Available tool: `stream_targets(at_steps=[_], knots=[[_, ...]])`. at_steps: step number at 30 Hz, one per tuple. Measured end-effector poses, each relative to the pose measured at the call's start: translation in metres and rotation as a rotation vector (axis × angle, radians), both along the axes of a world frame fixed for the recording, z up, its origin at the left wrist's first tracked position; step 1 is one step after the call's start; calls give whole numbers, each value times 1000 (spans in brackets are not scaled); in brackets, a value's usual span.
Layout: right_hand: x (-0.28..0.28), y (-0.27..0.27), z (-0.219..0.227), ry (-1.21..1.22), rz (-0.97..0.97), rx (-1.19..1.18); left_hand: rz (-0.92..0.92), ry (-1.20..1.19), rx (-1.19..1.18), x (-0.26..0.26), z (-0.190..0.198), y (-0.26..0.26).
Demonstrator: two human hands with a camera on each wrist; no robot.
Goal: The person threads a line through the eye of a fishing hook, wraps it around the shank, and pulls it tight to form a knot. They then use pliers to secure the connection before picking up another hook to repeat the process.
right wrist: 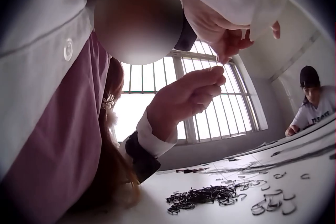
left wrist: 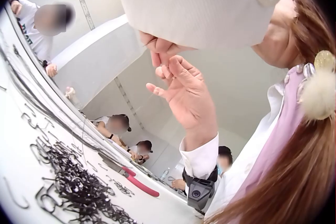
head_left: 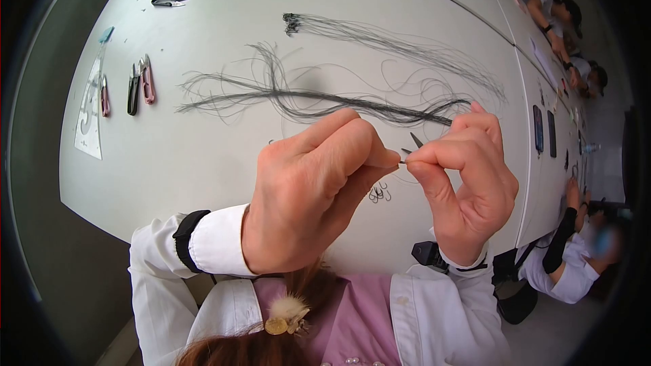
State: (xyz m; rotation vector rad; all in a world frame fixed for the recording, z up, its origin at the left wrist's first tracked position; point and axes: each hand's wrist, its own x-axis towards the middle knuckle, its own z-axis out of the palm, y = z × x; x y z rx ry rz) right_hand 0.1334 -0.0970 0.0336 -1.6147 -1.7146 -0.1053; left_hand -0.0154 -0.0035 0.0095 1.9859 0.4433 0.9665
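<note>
Thumb and fingertips of my left hand [head_left: 319,176] pinch one end of a small, thin dark piece [head_left: 403,162]; my right hand [head_left: 471,179] pinches its other end. The fingertips nearly meet, hiding most of the piece. Past them, pointed dark blades [head_left: 416,140] show, partly covered by my right hand. Several dark hooks [head_left: 378,194] lie just beyond my left hand. The wrist views show a large heap of hooks [left wrist: 79,182] on the table, with red-handled snips [left wrist: 140,183] beside it in the left wrist view.
A long bundle of dark strands [head_left: 325,98] crosses the table [head_left: 169,176], with a second bundle [head_left: 400,44] farther back. On the left are black snips [head_left: 133,88], pink-handled snips [head_left: 148,85] and a clear set square [head_left: 90,112]. Other people sit along the right side.
</note>
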Motion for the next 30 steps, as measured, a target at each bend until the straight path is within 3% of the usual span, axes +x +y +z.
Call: stream_targets(at_steps=[3, 19, 30], knots=[[1, 2, -1, -152, -18, 72, -28, 9, -40, 0, 1, 0], [1, 4, 0, -197, 11, 79, -101, 26, -134, -2, 1, 1], [6, 8, -3, 64, 53, -6, -57, 19, -89, -1, 2, -1]])
